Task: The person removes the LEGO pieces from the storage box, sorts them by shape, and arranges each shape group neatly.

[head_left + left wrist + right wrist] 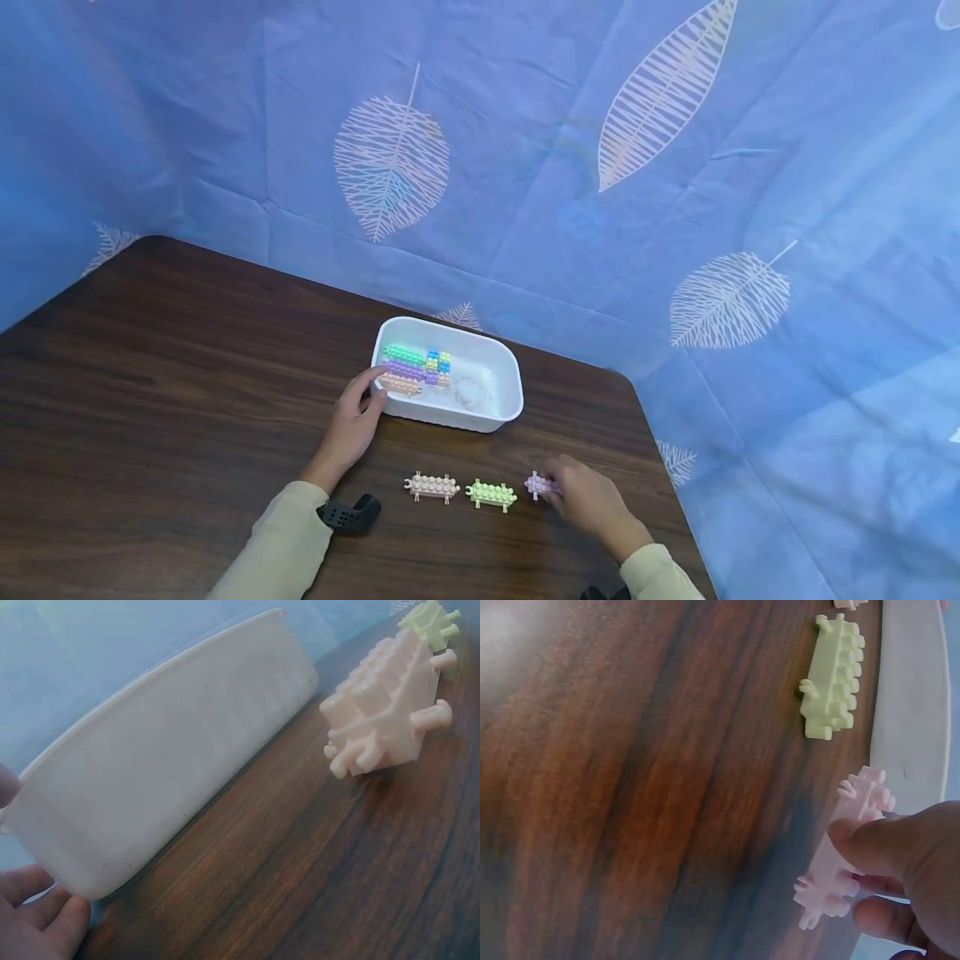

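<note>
Left hand (pixel 354 419): it grips the near left corner of the white tub (pixel 442 414), one finger over the rim and the thumb on the outer side.
Right hand (pixel 592 500): it pinches the lilac block (pixel 537 485) between thumb and fingers; the thumb presses on the side of the block.
Both hands: they are well apart from each other, the left one farther away, the right one nearer.
Lilac block: it is at the right end of a row on the near side of the tub, partly covered by the fingers; I cannot tell if it touches the tabletop (pixel 187 375).
Green block (pixel 491 493): it lies in the middle of the row, with studs upward and small pegs at the sides.
Peach block (pixel 432 486): it lies at the left end of the row, just beside the green block, not touching it.
Inside the tub: a mint block (pixel 405 355), a purple block (pixel 403 369) and an orange block (pixel 400 384) lie side by side at the left; small coloured blocks (pixel 445 367) are just right of them.
Background: blue cloth (pixel 525 167) with white leaf drawings hangs behind the far edge of the tabletop.
</note>
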The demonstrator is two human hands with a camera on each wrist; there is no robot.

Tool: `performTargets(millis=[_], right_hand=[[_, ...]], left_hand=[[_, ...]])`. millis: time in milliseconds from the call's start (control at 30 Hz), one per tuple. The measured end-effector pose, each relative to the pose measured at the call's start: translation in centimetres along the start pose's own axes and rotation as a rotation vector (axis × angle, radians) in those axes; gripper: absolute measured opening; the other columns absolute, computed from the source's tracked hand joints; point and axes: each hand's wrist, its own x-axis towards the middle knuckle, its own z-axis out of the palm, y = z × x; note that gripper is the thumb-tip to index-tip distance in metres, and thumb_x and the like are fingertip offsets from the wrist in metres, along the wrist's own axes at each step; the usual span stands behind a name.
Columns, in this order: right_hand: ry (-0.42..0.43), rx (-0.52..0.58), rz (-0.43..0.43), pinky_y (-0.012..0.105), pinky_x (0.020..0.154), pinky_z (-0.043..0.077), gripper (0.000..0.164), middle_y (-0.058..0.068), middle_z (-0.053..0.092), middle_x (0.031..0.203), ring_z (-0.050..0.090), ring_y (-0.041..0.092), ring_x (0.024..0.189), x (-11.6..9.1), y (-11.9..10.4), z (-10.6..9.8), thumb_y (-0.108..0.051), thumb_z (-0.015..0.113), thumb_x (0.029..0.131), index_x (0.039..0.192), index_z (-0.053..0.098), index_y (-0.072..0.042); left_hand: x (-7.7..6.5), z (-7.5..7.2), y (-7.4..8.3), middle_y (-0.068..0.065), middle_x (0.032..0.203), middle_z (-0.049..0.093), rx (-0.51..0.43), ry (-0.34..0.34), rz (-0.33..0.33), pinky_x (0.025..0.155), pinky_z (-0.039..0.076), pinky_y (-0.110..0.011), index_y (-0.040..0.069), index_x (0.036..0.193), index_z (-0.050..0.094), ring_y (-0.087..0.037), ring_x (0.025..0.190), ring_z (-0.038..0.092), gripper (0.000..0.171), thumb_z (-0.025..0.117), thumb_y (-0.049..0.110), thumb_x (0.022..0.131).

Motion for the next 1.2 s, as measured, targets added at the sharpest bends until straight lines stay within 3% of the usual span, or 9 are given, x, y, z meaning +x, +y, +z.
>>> performTargets(millis=[267,500,1200], right_hand=[[-0.067,0.046,-0.033,0.032,0.058,0.050,0.016,-0.007,0.059,0.082,0.058,0.010,0.071,-0.46,-0.02,0.16,-0.017,0.075,0.078,0.088,0.063,-0.015],[-0.075,0.047,-0.068,0.031,0.056,0.047,0.014,-0.010,0.056,0.078,0.053,0.007,0.069,-0.69,-0.17,0.32,-0.018,0.074,0.079,0.084,0.062,-0.017],[-0.125,0.084,-0.072,0.032,0.056,0.047,0.011,-0.009,0.058,0.081,0.051,0.005,0.069,-0.09,-0.28,0.65,-0.019,0.073,0.081,0.087,0.065,-0.016]], left_hand=[[0.10,-0.03,-0.10,-0.015,0.147,0.035,0.007,0.012,0.007,0.108,0.035,-0.048,0.008,0.138,0.044,-0.030,0.139,0.028,0.040,0.044,0.012,0.099],[0.14,-0.11,-0.14,-0.015,0.146,0.036,0.009,0.010,0.002,0.108,0.035,-0.048,0.009,0.138,0.045,-0.030,0.139,0.029,0.039,0.045,0.012,0.099],[0.15,-0.12,0.29,-0.015,0.146,0.036,0.037,0.012,-0.004,0.108,0.035,-0.048,0.009,0.138,0.045,-0.030,0.138,0.030,0.040,0.045,0.013,0.099]])
